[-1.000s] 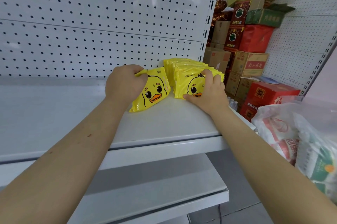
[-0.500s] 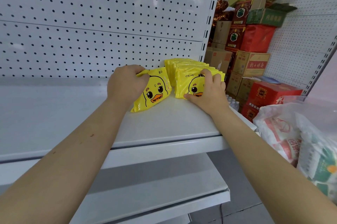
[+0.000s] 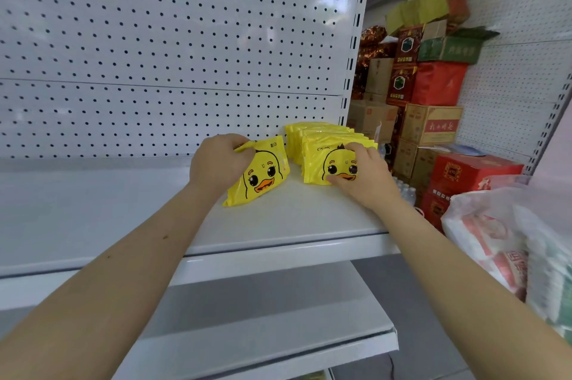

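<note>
On the white metal shelf point(image 3: 93, 218) stands a row of several yellow packets with a cartoon duck face point(image 3: 318, 160), upright at the shelf's right end against the pegboard. My right hand point(image 3: 362, 178) grips the front packet of that row, fingers over its top edge and thumb at its lower edge. My left hand point(image 3: 219, 163) holds a separate duck packet point(image 3: 263, 175) by its top left corner. That packet is tilted, with its lower corner touching the shelf, a small gap left of the row.
A white pegboard back panel point(image 3: 170, 39) rises behind the shelf. A lower shelf point(image 3: 263, 330) juts out below. Stacked cartons and red boxes point(image 3: 433, 126) fill the right background. A translucent plastic bag of goods point(image 3: 507, 249) hangs at right, close to my right forearm.
The view has tipped a little upward. My right hand's fingers have shifted on the front packet so more of the duck face shows. The left hand's tilted packet has hardly moved.
</note>
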### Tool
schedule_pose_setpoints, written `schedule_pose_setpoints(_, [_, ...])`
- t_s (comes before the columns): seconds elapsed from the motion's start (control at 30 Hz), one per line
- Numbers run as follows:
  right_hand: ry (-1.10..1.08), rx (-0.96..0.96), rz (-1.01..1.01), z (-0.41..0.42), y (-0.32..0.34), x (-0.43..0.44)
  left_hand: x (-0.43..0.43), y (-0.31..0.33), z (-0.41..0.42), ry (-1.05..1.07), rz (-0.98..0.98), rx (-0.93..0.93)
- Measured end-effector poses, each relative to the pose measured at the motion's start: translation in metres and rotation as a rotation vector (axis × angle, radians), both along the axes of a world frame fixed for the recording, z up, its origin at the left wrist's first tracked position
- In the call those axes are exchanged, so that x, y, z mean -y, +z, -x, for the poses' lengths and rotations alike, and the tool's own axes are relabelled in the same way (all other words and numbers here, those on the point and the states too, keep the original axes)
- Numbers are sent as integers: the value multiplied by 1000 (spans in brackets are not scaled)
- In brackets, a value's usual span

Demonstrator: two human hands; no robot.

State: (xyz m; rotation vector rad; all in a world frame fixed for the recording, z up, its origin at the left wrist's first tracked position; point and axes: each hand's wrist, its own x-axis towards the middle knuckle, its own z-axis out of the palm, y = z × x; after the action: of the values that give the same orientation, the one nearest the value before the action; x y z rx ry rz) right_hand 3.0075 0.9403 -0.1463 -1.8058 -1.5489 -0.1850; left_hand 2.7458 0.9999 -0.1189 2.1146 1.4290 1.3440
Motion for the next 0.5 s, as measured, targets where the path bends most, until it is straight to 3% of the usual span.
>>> schedule_pose_setpoints(0.23, [96,-121,-18,5,2,18,23,6,8,-14,-67,-82])
schedule_pose_setpoints(0.5, [354,-504,32,27,16,37,46,16,-6,-208,-15,46])
